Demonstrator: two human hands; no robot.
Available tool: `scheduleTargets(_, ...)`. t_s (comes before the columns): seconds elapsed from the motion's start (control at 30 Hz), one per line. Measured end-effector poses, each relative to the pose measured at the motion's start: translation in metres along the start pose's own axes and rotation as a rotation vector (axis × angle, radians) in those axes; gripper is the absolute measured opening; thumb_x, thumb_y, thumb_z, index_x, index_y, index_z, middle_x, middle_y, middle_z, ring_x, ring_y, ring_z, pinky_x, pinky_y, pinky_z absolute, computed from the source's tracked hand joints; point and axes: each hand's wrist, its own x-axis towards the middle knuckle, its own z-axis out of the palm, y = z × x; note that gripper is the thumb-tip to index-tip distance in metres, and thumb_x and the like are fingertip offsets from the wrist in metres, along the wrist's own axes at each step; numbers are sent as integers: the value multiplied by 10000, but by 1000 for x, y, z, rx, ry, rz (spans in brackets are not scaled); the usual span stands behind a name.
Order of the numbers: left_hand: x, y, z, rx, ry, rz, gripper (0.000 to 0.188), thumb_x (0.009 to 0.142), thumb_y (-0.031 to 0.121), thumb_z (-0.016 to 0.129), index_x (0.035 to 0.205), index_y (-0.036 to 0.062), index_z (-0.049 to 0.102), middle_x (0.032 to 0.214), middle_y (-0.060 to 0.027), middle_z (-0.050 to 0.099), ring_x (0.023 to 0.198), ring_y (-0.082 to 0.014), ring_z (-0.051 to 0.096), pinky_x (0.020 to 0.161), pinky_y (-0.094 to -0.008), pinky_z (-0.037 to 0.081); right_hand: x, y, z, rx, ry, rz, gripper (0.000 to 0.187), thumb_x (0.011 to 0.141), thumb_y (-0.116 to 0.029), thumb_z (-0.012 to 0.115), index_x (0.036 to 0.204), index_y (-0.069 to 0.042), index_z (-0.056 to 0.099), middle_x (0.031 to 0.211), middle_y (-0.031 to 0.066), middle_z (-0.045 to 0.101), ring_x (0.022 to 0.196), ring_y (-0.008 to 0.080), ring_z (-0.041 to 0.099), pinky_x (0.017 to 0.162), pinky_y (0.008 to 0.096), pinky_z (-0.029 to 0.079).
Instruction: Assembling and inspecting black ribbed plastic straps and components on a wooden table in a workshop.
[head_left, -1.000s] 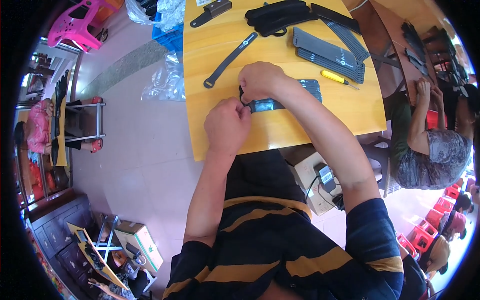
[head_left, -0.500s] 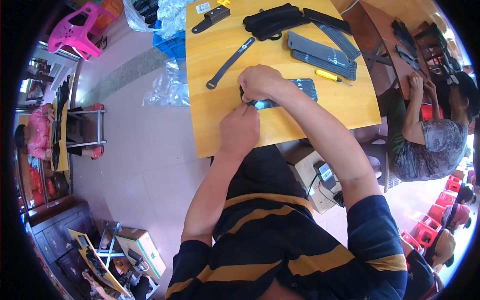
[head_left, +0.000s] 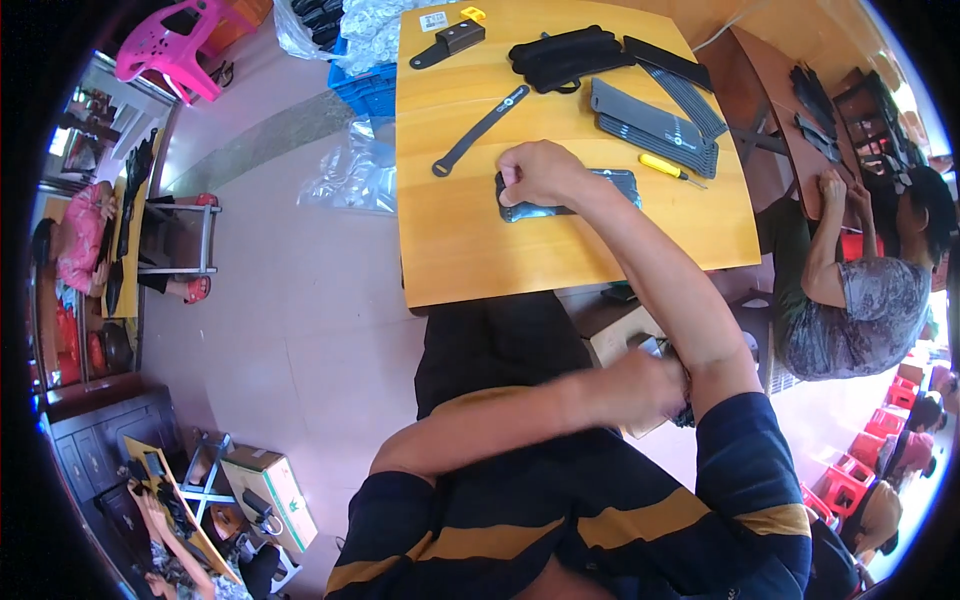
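My right hand (head_left: 540, 175) is closed on the left end of a dark, glossy flat piece (head_left: 622, 184) lying on the table. Its fingers curl over that end, so the edge beneath them is hidden. My left hand (head_left: 645, 390) is off the table, across my body beside my right elbow; motion smears its fingers. Beyond my right hand lies a dark strap (head_left: 482, 132) with a hole at one end. To its right, a stack of dark grey straps (head_left: 655, 132) lies close to a yellow-handled screwdriver (head_left: 660, 166).
At the table's (head_left: 470, 265) far side lie a black padded bundle (head_left: 570, 60) and a dark brown sheath-like piece (head_left: 460, 40). A blue crate (head_left: 365, 92) and clear plastic bags (head_left: 355, 170) stand left. A person (head_left: 850, 290) works at the right; a box (head_left: 620, 340) sits below the table.
My left hand has left the glossy piece and swung back and right, across my body. My right hand stays on the piece. The whole view has shifted slightly.
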Motion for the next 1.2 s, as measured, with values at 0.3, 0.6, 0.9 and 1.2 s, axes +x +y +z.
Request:
scheduleTargets(0.3,12,39,13,-21,-139,-59,122,855,146,674,877,28,657,891,-132,651,810,-321,709,653,-425,572,-13,27,12,190,120,-282,229,879,-285,770,950,-80,698,875,107,730,840,298,713,772,401,557)
scheduleTargets(0.6,-41,35,-118,-65,485,-567,150,894,92,770,821,55,644,739,-24,597,625,-117,575,584,-282,464,-135,12,-17,1087,-408,-280,729,1038,-668,459,1287,-11,656,1182,110,720,1117,192,678,988,350,520)
scheduleTargets(0.9,-78,9,-137,-408,777,-832,99,983,106,716,925,32,686,760,28,636,645,-33,568,572,-202,451,-177,14,3,1058,-254,-108,196,1064,-211,640,1126,-28,670,914,-7,675,822,83,643,779,251,534)
scheduleTargets(1.2,-89,19,-113,90,821,-572,322,897,-51,750,1193,0,632,986,-71,735,752,-87,675,704,-243,560,-183,9,8,955,-137,2,212,1060,-241,645,1037,-39,704,841,-5,677,761,71,632,731,236,541)
